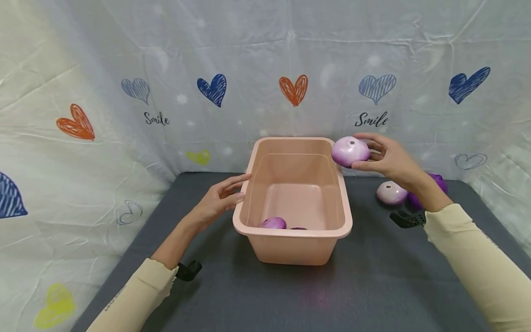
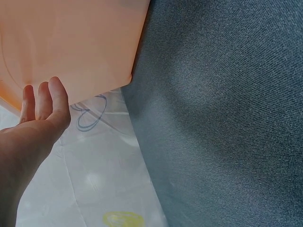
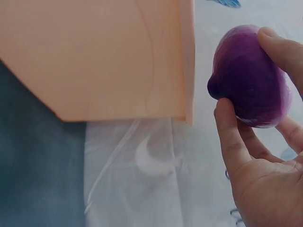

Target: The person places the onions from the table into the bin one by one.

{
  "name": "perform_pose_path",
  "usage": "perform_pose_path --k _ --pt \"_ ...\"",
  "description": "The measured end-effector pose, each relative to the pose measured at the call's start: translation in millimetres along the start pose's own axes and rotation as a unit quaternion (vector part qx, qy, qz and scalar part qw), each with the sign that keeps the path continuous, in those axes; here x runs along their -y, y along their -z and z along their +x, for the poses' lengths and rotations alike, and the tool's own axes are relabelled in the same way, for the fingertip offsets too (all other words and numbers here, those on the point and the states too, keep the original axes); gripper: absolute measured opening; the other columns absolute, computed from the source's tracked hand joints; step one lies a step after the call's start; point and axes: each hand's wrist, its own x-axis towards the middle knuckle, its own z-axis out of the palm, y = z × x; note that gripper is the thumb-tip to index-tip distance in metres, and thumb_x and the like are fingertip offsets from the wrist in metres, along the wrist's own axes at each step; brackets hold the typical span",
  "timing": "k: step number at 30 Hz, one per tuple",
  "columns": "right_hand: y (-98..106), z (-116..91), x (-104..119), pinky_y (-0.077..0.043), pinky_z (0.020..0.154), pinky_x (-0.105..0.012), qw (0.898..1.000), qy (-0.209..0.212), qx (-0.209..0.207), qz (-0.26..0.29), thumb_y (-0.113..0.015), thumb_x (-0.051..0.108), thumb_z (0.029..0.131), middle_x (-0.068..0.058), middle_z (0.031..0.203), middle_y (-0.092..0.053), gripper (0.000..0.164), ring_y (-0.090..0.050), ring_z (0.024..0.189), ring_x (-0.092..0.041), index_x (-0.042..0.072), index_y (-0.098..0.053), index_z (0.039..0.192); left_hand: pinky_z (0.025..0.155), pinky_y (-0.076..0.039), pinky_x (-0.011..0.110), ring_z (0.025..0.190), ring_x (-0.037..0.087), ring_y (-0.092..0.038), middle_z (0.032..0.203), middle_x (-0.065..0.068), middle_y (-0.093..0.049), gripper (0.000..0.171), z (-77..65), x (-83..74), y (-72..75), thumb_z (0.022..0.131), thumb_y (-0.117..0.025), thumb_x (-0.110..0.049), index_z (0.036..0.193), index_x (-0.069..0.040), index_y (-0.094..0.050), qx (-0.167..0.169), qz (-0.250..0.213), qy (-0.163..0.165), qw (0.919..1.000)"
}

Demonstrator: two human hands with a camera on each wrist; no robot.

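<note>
Beyond the right rim of the tub (image 1: 292, 250), the right hand (image 1: 392, 158) pinches an onion (image 1: 350, 152) between thumb and fingers. The onion hangs near the rim's far right corner, and the right wrist view shows a gap between the two. The left hand (image 1: 221, 197) is well apart from the right one, its fingers fairly straight and resting at the tub's left rim; it grips nothing that I can see.

A second onion (image 1: 273, 223) lies on the tub floor near the front wall, beside a dark purple thing (image 1: 298, 228) mostly hidden by the rim. On the surface (image 1: 265, 299), under the right forearm, sit a pale onion (image 1: 390, 192) and something purple (image 1: 438, 182), partly covered by the wrist.

The likeliest trouble, I judge, is a slip: the held onion looks glossy and round, and fingertips alone carry it, so a loose pinch could let it drop outside the tub. Moved across too low, it could knock the rim. Let go from high up, it might bounce or strike the second onion. The left hand's light touch may not steady the tub against a bump, and a low right wrist could roll the pale onion away.
</note>
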Motion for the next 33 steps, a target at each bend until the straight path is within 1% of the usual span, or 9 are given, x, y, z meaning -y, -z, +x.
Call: perform_pose_path --k 3,6,10,14,20,23,27,30,33 --pt "-7 7 3 -0.051 0.093 -0.029 1.000 0.009 0.012 0.015 -0.081 0.004 0.088 -0.010 0.143 -0.050 0.070 -0.054 0.127 -0.027 0.010 -0.048 0.149 0.102 -0.044 0.056 0.135 0.033 -0.047 0.155 0.011 -0.041 0.056 0.0 -0.4 -0.1 0.103 -0.062 -0.014 0.156 -0.015 -0.044 -0.001 0.002 0.000 1.0000" --pt "-14 13 4 -0.051 0.094 -0.030 1.000 0.009 0.020 0.016 -0.081 0.003 0.087 -0.010 0.142 -0.051 0.070 -0.055 0.126 -0.027 0.010 -0.048 0.149 0.102 -0.045 0.053 0.135 0.032 -0.047 0.155 0.011 -0.041 0.056 0.1 -1.1 -0.7 0.103 -0.062 -0.015 0.156 -0.015 -0.044 0.002 0.005 0.000 1.0000" --pt "-21 21 6 -0.051 0.095 -0.033 0.999 0.013 0.028 0.008 -0.082 0.005 0.087 -0.009 0.142 -0.052 0.070 -0.055 0.126 -0.029 0.011 -0.050 0.148 0.102 -0.045 0.054 0.135 0.032 -0.047 0.155 0.012 -0.042 0.056 -0.6 -1.9 -1.4 0.103 -0.063 -0.016 0.156 -0.014 -0.044 0.004 0.001 -0.002 1.0000" --pt "-27 28 7 -0.051 0.096 -0.036 0.999 0.015 0.045 0.006 -0.083 0.005 0.086 -0.009 0.143 -0.052 0.070 -0.056 0.126 -0.031 0.011 -0.050 0.148 0.101 -0.047 0.051 0.136 0.033 -0.047 0.155 0.013 -0.041 0.057 -1.6 -0.5 -0.6 0.103 -0.062 -0.015 0.156 -0.013 -0.043 0.005 -0.002 -0.002 1.0000" --pt "-34 36 11 -0.051 0.096 -0.040 0.998 0.020 0.061 0.005 -0.084 0.005 0.085 -0.008 0.143 -0.052 0.073 -0.055 0.126 -0.029 0.012 -0.050 0.149 0.099 -0.048 0.049 0.135 0.033 -0.047 0.155 0.013 -0.041 0.056 -2.6 -0.1 0.2 0.104 -0.062 -0.015 0.157 -0.014 -0.043 0.004 0.000 -0.003 1.0000" --pt "-36 37 11 -0.051 0.096 -0.041 0.998 0.025 0.065 0.001 -0.084 0.005 0.085 -0.010 0.141 -0.052 0.073 -0.056 0.124 -0.030 0.011 -0.050 0.150 0.100 -0.048 0.050 0.135 0.033 -0.048 0.154 0.012 -0.042 0.056 -3.1 -1.1 -0.5 0.103 -0.062 -0.016 0.156 -0.015 -0.043 0.002 0.001 -0.001 1.0000" --pt "-35 35 9 -0.050 0.097 -0.041 0.997 0.037 0.073 0.007 -0.081 0.004 0.088 -0.017 0.143 -0.051 0.072 -0.054 0.127 -0.038 0.009 -0.047 0.151 0.099 -0.049 0.049 0.134 0.034 -0.048 0.154 0.014 -0.042 0.056 -2.5 -0.8 -0.8 0.104 -0.062 -0.015 0.157 -0.014 -0.043 0.005 -0.005 -0.001 1.0000" --pt "-31 31 6 -0.052 0.096 -0.038 0.996 0.048 0.073 0.017 -0.076 0.002 0.092 -0.022 0.143 -0.050 0.066 -0.052 0.129 -0.041 0.005 -0.047 0.150 0.099 -0.049 0.048 0.134 0.036 -0.048 0.154 0.015 -0.041 0.056 -2.2 -0.3 -0.5 0.104 -0.061 -0.014 0.157 -0.012 -0.042 0.008 -0.008 -0.002 0.9999" --pt "-25 27 3 -0.053 0.094 -0.035 0.996 0.056 0.068 0.016 -0.073 0.003 0.094 -0.025 0.139 -0.052 0.057 -0.054 0.125 -0.040 -0.001 -0.049 0.146 0.098 -0.049 0.047 0.134 0.036 -0.048 0.154 0.015 -0.041 0.056 -2.4 -1.3 -0.7 0.104 -0.060 -0.014 0.157 -0.012 -0.042 0.007 -0.010 -0.002 0.9999"
